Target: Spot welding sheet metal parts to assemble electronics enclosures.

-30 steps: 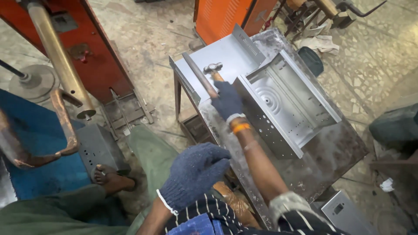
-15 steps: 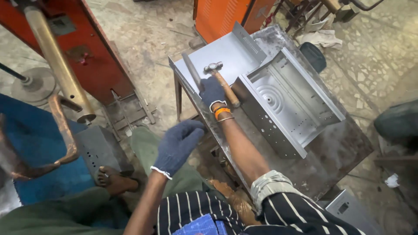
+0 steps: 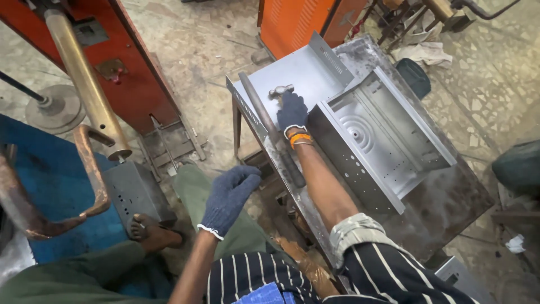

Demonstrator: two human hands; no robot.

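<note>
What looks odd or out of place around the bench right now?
A bare foot rests on the floor by a metal box, unprotected near the work. The right hand grips a hammer on the sheet.

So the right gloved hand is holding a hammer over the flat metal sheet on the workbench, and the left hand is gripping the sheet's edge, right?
Not quite. In the head view the left hand hangs free beside the workbench, touching nothing. The right hand does hold the hammer over the flat metal sheet.
</note>
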